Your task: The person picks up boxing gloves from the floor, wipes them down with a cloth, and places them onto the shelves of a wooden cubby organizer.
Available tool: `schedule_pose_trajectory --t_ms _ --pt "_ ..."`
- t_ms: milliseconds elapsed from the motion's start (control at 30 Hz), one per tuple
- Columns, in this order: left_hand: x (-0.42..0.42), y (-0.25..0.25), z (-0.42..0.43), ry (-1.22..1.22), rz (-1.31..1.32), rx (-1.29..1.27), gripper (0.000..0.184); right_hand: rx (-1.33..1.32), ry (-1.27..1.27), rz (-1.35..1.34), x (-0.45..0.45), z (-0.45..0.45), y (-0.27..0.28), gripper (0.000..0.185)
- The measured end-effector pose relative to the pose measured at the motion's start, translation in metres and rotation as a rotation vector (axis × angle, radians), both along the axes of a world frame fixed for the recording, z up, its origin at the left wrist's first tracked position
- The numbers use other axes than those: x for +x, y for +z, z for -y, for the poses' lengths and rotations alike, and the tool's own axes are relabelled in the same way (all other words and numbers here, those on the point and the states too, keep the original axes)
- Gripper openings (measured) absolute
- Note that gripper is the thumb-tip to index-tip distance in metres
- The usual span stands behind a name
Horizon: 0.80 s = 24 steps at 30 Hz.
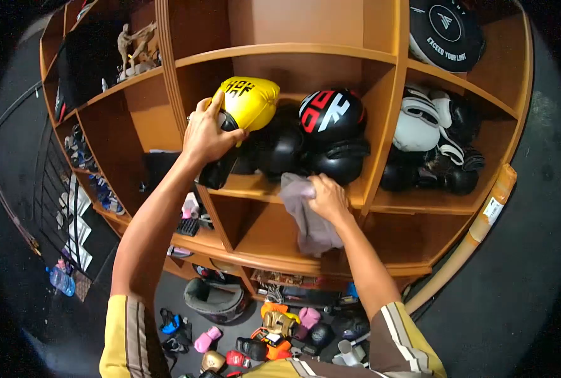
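Note:
My left hand [212, 131] is closed round the lower part of a yellow boxing glove [252, 104] with black lettering, at the left of the middle shelf. In my right hand [328, 196] a grey cloth [307, 217] is bunched and hangs down in front of the shelf edge. Black boxing gloves [340, 160] lie just behind and above that hand. On top of them sits a black glove with red and white markings [334, 113]. The fingertips of my right hand are partly hidden in the cloth.
White and black gloves [417, 129] fill the right compartment, below a round black pad [446, 34]. A long wrapped tube [469, 239] leans at the right. On the floor are a helmet [215, 299] and several small gloves [280, 322]. A figurine [133, 50] stands upper left.

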<state>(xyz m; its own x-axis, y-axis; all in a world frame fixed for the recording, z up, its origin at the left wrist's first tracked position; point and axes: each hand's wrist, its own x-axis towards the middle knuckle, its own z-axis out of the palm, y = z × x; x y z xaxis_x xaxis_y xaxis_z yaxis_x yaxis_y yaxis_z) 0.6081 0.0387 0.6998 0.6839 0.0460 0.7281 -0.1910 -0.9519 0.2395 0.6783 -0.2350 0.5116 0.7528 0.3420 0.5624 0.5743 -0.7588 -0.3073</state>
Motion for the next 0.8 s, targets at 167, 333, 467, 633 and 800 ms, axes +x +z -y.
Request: schedule_pose_trajectory --t_ms 167,333,467,633,800 --pt "0.083 0.027 -0.012 0.047 -0.015 0.078 0.095 0.129 -0.007 0.127 0.001 0.001 -0.005 0.041" --pt "0.135 0.052 -0.032 0.12 -0.154 -0.015 0.092 0.166 0.0 0.067 0.003 0.001 -0.007 0.04" --pt "0.16 0.057 -0.043 0.121 -0.204 -0.005 0.088 0.18 -0.009 0.142 0.004 0.002 -0.009 0.041" --pt "0.125 0.069 -0.016 0.124 -0.26 0.034 0.084 0.188 0.023 0.055 0.009 0.0 -0.009 0.043" --pt "0.108 0.038 -0.03 -0.123 -0.188 -0.241 0.099 0.18 0.026 0.061 0.011 0.003 -0.013 0.045"
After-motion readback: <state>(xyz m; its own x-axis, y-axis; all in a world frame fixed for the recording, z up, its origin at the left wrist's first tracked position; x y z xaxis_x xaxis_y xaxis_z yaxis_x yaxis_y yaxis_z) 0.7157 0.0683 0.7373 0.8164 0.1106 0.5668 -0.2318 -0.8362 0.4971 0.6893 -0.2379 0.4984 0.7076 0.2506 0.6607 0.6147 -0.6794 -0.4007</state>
